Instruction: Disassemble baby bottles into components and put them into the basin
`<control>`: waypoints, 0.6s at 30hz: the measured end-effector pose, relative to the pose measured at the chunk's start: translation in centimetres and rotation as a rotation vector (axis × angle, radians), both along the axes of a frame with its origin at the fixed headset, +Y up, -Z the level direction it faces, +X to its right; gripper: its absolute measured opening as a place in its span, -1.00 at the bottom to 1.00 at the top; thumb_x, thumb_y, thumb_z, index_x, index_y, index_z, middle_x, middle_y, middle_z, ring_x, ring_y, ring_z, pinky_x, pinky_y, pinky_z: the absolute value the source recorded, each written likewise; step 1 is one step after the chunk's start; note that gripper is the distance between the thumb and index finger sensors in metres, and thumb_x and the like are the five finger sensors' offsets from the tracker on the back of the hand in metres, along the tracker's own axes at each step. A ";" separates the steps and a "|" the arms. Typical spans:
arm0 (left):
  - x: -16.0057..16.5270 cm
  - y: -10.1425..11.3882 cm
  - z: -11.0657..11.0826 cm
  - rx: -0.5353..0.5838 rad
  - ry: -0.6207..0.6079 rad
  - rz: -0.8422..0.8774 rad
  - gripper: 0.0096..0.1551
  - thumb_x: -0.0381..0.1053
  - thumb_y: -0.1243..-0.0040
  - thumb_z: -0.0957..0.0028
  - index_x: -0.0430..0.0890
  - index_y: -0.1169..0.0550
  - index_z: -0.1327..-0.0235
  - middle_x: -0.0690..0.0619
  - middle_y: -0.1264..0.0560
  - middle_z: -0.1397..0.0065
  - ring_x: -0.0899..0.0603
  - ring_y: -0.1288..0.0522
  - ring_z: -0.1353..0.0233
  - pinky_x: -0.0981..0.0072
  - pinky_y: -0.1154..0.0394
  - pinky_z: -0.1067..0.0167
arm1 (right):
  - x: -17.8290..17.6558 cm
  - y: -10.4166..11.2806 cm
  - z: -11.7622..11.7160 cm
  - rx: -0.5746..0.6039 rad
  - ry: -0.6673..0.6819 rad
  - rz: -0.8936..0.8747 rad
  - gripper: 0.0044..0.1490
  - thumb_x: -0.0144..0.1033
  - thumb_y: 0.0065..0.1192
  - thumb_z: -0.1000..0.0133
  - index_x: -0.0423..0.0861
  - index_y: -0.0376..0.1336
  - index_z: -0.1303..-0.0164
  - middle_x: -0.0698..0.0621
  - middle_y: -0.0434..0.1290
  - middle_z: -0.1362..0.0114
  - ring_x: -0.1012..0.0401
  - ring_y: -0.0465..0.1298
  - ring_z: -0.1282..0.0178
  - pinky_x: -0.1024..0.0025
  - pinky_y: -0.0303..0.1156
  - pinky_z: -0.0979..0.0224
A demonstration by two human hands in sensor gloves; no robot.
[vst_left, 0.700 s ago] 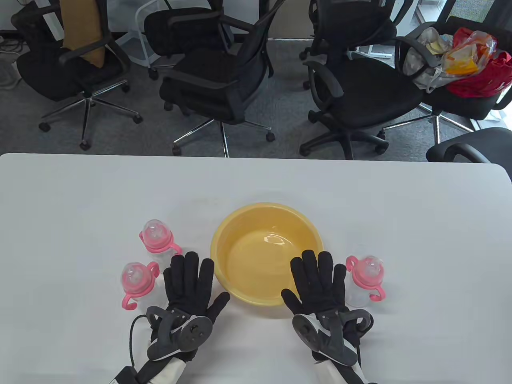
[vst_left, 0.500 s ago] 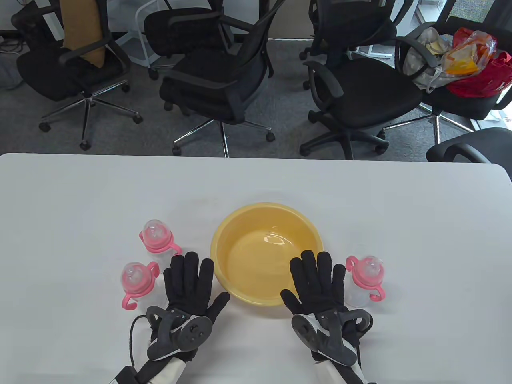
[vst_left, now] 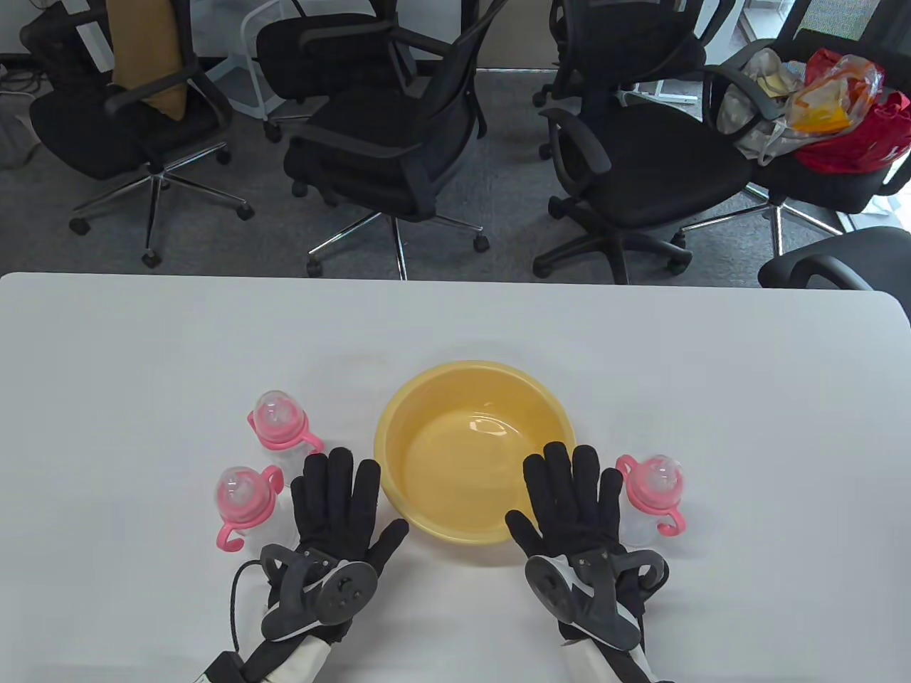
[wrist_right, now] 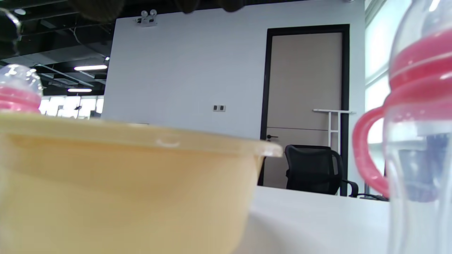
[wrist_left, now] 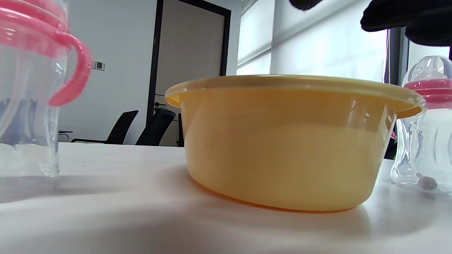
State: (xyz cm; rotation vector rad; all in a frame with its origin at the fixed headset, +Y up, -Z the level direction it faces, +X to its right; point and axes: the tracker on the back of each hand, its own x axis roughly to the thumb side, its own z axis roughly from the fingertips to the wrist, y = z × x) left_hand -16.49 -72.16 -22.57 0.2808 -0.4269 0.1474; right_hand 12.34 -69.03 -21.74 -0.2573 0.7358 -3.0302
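A yellow basin [vst_left: 398, 427] stands empty at the table's middle front. Three clear baby bottles with pink collars, handles and clear caps stand upright: one [vst_left: 276, 420] left of the basin, one [vst_left: 240, 504] nearer the front left, one [vst_left: 651, 498] right of the basin. My left hand [vst_left: 334, 491] lies flat with straight fingers between the front left bottle and the basin. My right hand [vst_left: 573, 491] lies flat beside the basin, its little finger close to the right bottle. Neither hand holds anything. The basin [wrist_left: 289, 141] fills the left wrist view, the basin [wrist_right: 123, 183] and right bottle [wrist_right: 420, 141] the right wrist view.
The white table [vst_left: 142, 356] stretches wide around the basin. Several black office chairs [vst_left: 398, 142] stand on the floor beyond its far edge; one at the far right carries bags [vst_left: 840, 107].
My right hand has shifted slightly to the right, toward the right bottle. The left hand and all bottles have not moved.
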 end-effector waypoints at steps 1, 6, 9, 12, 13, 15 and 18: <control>0.0 0.0 0.0 0.001 0.000 0.001 0.00 0.24 0.19 -0.40 -0.28 0.25 -0.74 -0.54 0.24 -0.72 -0.64 0.32 -0.58 -0.57 0.23 -0.41 | 0.3 0.3 0.1 0.016 -0.014 -0.007 -0.06 0.21 -0.16 -0.29 0.03 -0.27 -0.77 -0.06 -0.25 -0.84 -0.04 -0.46 -0.68 -0.16 -0.37 -0.64; 0.0 0.0 0.0 0.002 0.001 0.001 -0.01 0.24 0.18 -0.40 -0.28 0.24 -0.74 -0.54 0.23 -0.72 -0.64 0.32 -0.58 -0.57 0.23 -0.41 | 4.0 1.7 0.3 0.100 -0.143 -0.120 0.03 0.22 -0.14 -0.29 -0.05 -0.37 -0.75 -0.13 -0.33 -0.82 -0.13 -0.45 -0.66 -0.20 -0.36 -0.63; 0.0 0.0 0.0 0.002 0.000 0.001 -0.01 0.24 0.18 -0.40 -0.28 0.24 -0.74 -0.54 0.23 -0.72 -0.64 0.31 -0.58 -0.57 0.22 -0.41 | 6.6 1.7 0.2 0.098 -0.241 -0.172 0.08 0.22 -0.11 -0.29 -0.10 -0.42 -0.73 -0.19 -0.36 -0.80 -0.20 -0.44 -0.62 -0.23 -0.35 -0.61; 0.0 0.0 0.0 0.002 0.000 0.002 -0.01 0.23 0.18 -0.41 -0.29 0.23 -0.74 -0.54 0.22 -0.72 -0.64 0.31 -0.58 -0.57 0.22 -0.41 | 8.2 1.4 -0.1 0.075 -0.298 -0.207 0.13 0.22 -0.08 -0.28 -0.10 -0.48 -0.72 -0.25 -0.38 -0.78 -0.26 -0.42 -0.60 -0.25 -0.33 -0.60; 0.0 -0.1 0.0 -0.001 0.000 0.001 -0.01 0.23 0.18 -0.41 -0.29 0.23 -0.74 -0.54 0.22 -0.72 -0.64 0.31 -0.58 -0.57 0.21 -0.41 | 8.8 1.1 -0.3 0.061 -0.312 -0.226 0.14 0.21 -0.06 -0.28 -0.10 -0.49 -0.71 -0.27 -0.39 -0.77 -0.28 -0.41 -0.59 -0.26 -0.32 -0.60; 0.0 -0.1 0.0 -0.006 -0.002 -0.002 -0.01 0.23 0.18 -0.41 -0.29 0.23 -0.74 -0.54 0.22 -0.72 -0.64 0.31 -0.58 -0.57 0.21 -0.42 | 9.6 0.6 -0.6 0.015 -0.326 -0.255 0.15 0.20 -0.03 -0.27 -0.10 -0.48 -0.71 -0.32 -0.38 -0.76 -0.34 -0.37 -0.58 -0.29 -0.26 -0.59; 0.1 -0.1 0.0 -0.008 -0.004 -0.004 -0.01 0.23 0.18 -0.41 -0.29 0.23 -0.74 -0.54 0.21 -0.72 -0.64 0.30 -0.58 -0.57 0.20 -0.42 | 10.3 -0.3 -1.2 -0.058 -0.318 -0.302 0.16 0.17 0.04 -0.26 -0.10 -0.45 -0.72 -0.40 -0.33 -0.74 -0.42 -0.22 -0.57 -0.32 -0.12 -0.58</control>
